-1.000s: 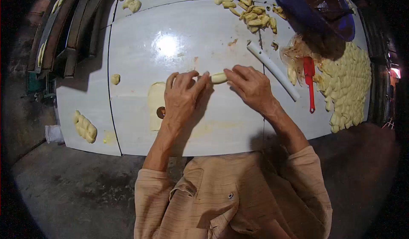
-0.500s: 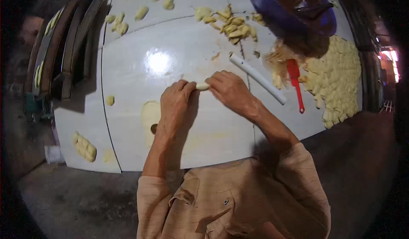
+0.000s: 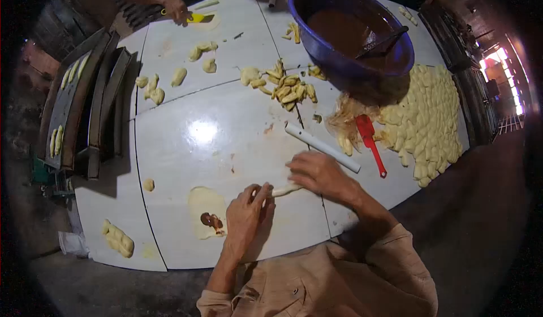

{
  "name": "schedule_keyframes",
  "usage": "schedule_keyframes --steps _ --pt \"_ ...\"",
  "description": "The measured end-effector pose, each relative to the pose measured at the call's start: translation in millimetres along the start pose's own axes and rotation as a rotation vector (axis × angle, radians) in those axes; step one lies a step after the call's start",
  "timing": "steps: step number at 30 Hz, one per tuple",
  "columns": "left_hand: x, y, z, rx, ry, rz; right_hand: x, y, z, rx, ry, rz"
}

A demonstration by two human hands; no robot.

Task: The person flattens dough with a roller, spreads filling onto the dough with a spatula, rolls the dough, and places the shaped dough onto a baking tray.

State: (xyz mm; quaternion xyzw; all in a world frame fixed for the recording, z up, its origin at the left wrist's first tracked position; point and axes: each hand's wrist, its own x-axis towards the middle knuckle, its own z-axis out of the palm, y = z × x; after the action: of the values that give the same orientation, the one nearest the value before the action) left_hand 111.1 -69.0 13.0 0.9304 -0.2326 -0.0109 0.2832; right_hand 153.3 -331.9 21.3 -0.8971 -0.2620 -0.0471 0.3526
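A thin pale dough roll (image 3: pixel 284 190) lies on the white table between my hands. The fingers of my left hand (image 3: pixel 248 212) are closed at its left end. My right hand (image 3: pixel 322 175) is over its right end, fingers together and bent; that end is partly hidden under them. Left of my left hand lies a flat dough sheet (image 3: pixel 199 201) with a dab of brown filling (image 3: pixel 211 221) on it. A white rod (image 3: pixel 322 147) lies just beyond my right hand.
A purple basin (image 3: pixel 317 41) of brown filling stands at the back right. Near it are a red spatula (image 3: pixel 371 143) and many dough pieces (image 3: pixel 424 119). Metal trays (image 3: pixel 73 102) stand at left. Another person's hand (image 3: pixel 176 9) holds a yellow scraper (image 3: pixel 198 18).
The view has tilted up, bringing in the other person's hand and more of the basin. My hands have moved further apart, and the dough roll between them looks longer and thinner.
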Motion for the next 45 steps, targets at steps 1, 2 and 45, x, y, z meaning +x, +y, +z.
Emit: schedule_keyframes --steps 1,2,45 --pt "-2 -1 -5 0.019 0.014 0.006 15 8 -13 -0.150 0.014 -0.091" --pt "-5 -1 -9 -0.034 0.035 -0.023 29 17 -19 -0.137 0.094 0.037" --pt "-164 -6 -46 0.019 0.508 -0.653 183 160 -30 0.261 0.074 0.549"
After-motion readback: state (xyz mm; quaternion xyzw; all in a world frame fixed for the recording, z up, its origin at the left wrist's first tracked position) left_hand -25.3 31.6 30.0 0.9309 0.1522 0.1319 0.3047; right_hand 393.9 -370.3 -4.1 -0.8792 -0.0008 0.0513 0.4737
